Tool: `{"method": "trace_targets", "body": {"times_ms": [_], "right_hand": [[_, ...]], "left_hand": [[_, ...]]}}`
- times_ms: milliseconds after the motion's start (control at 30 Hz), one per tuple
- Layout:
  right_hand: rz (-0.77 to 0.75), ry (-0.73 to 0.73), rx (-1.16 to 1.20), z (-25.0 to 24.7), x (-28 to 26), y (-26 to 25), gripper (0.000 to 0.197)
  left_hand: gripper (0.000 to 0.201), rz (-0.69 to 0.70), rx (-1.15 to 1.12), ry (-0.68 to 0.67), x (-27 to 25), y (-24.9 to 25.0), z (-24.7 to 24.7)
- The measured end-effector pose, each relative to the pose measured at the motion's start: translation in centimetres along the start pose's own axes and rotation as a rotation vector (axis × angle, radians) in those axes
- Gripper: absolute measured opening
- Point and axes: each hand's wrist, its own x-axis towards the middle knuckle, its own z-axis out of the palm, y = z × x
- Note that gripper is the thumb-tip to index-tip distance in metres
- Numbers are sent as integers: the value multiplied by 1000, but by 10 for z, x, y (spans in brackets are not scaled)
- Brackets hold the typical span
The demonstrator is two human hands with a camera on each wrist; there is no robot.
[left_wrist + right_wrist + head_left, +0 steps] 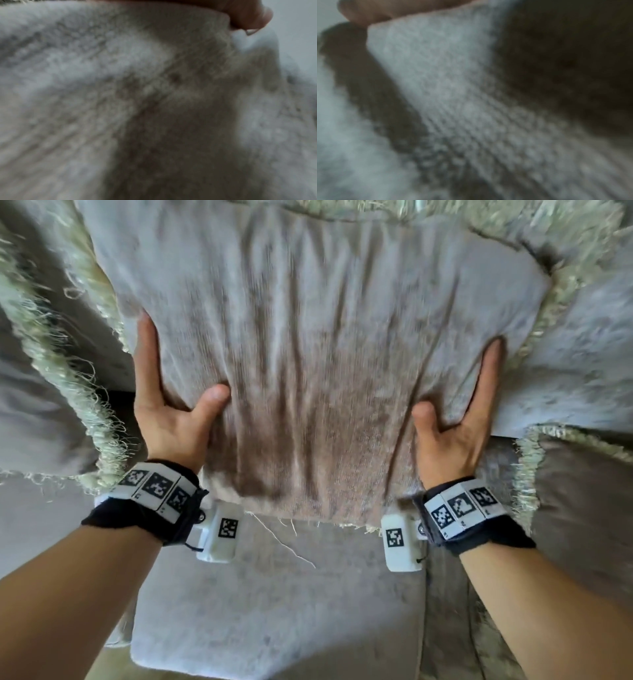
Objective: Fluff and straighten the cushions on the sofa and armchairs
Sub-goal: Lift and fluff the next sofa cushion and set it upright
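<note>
A grey woven cushion [318, 354] with a pale fringed edge stands upright over the sofa seat, blurred by motion. My left hand [171, 412] grips its lower left side, thumb pressed into the front and forefinger laid up along the edge. My right hand [459, 422] grips the lower right side the same way. The other fingers are hidden behind the cushion. In the left wrist view the cushion fabric [120, 94] fills the frame, with the thumb [248, 14] on top. The right wrist view shows creased cushion cloth [445, 81] under the thumb [376, 9].
More fringed grey cushions crowd both sides: one at the left [44, 392], one at the lower right [582, 491], another behind at the upper right [589, 344]. The grey sofa seat [274, 604] lies below the held cushion, with loose threads on it.
</note>
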Motion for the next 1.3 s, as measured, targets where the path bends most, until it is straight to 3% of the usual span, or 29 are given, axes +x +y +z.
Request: {"method": "trace_targets", "body": {"times_ms": [200,567,633,733,900,1000,1100,1200,1300], "right_hand": [[-147,34,18,14,-12,4,103],[-11,-3,-27,42,-12,30,106],[11,-45,-36,33,-12,27,105],[133,-97,-96,9,-11,12,88],[216,-241,-424,-44,-4,-34,67],[242,-399,-609,-87,0,-71,72],[238,-579,-764,-133,4,-103,73],[263,-666,-865,-182,5,-125,62],[275,-702,-939,-233,2,-148,54]], "left_hand": [[105,106,23,52,-10,-37,-6],[101,25,61,68,0,-79,-1],[95,-52,139,133,-7,-72,-3],[84,-162,274,186,-14,-46,-3],[68,-269,471,148,-12,21,0],[47,-204,521,21,-11,75,10],[33,-157,500,-283,-11,133,32],[36,-77,558,-587,-14,188,61],[38,27,629,-798,-25,246,90]]}}
